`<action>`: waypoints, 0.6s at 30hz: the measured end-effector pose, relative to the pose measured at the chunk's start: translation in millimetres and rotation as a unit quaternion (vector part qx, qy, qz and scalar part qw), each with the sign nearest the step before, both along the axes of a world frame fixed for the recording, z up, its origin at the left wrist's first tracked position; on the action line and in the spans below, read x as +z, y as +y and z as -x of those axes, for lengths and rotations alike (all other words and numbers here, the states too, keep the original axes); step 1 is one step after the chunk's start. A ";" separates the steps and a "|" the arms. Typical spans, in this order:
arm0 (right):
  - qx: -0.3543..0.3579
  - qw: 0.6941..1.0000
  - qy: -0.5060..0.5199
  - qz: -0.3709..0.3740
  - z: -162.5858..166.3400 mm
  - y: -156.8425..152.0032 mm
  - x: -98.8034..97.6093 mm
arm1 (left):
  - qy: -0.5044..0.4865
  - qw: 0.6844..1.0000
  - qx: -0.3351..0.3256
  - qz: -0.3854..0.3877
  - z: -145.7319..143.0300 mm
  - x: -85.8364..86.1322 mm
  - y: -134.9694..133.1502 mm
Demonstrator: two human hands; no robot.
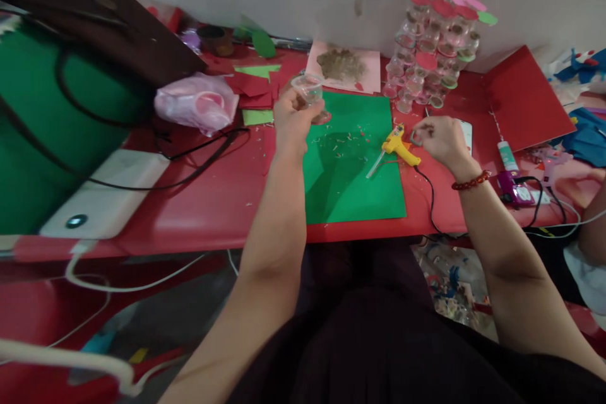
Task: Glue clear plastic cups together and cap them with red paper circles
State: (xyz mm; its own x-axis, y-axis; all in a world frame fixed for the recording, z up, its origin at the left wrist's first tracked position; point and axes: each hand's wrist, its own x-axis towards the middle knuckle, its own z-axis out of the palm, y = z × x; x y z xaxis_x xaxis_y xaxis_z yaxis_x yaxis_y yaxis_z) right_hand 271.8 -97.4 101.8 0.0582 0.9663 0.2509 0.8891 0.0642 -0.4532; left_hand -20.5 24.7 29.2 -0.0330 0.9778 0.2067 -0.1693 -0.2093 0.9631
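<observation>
My left hand point(293, 115) is closed around a clear plastic cup point(310, 89), holding it above the far left part of a green sheet point(350, 196). Small reddish bits show at the cup's lower end. To the right, my right hand point(442, 142) is raised with its fingers pinched together; whatever they hold is too small to make out. A yellow glue gun point(400, 146) with a clear glue stick in it lies on the sheet's right edge, beside my right hand. Tiny scraps are scattered over the sheet.
Several clear cups with coloured paper discs form a hanging cluster point(426, 57) at the back. A pink bag point(196, 101), a white power box point(108, 196) and a black cable lie left on the red table point(203, 202). A red board point(530, 98) leans right; another person's arm point(595, 218) shows there.
</observation>
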 end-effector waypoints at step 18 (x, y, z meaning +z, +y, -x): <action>0.078 0.973 -0.138 0.167 14.0 -87.5 -14.9 | -0.013 1.000 -0.001 0.008 -2.2 -3.7 4.0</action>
State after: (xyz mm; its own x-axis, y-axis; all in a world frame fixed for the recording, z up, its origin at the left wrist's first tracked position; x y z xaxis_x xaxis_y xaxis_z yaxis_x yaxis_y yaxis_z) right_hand 257.8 -184.9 86.9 -0.1213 0.9882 -0.0933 0.9711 0.0987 -0.2173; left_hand -18.3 28.8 25.5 -0.0362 0.9811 0.1899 -0.1950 -0.1933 0.9616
